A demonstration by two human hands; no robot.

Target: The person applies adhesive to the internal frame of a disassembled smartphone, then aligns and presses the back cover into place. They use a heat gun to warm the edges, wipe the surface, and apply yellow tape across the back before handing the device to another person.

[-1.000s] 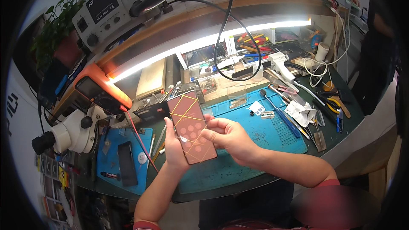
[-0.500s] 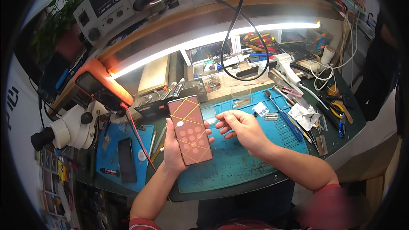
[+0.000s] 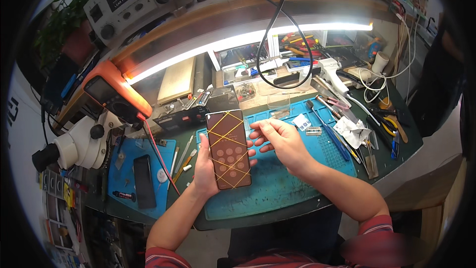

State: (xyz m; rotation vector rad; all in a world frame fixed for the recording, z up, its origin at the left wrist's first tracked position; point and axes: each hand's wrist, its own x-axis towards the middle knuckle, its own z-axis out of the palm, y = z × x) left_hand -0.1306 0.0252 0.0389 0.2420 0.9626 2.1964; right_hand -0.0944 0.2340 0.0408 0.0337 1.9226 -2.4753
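Observation:
My left hand (image 3: 204, 172) holds a smartphone (image 3: 230, 168) upright from beneath, the thumb along its left edge and fingertips showing past its right edge. Several yellow rubber bands (image 3: 225, 124) cross over the phone's face. The screen is dim reddish-brown, with rows of round keys. To the right of the phone, my right hand (image 3: 283, 144) hovers over the mat with its fingers loosely bent and apart. Nothing shows in it. Below both hands lies a worn blue work mat (image 3: 277, 193).
A second dark phone (image 3: 144, 183) lies on a smaller blue mat at left, beside a microscope (image 3: 74, 146) and an orange multimeter (image 3: 119, 94). Right of my hands lie a razor blade (image 3: 313, 131), a blue-handled brush (image 3: 337, 141), crumpled white paper (image 3: 352, 133) and pliers (image 3: 389, 124).
The screen has gone from brighter pink to darker brown. The phone and my left hand have shifted slightly right in the picture and the phone stands straighter. My right hand keeps nearly the same pose.

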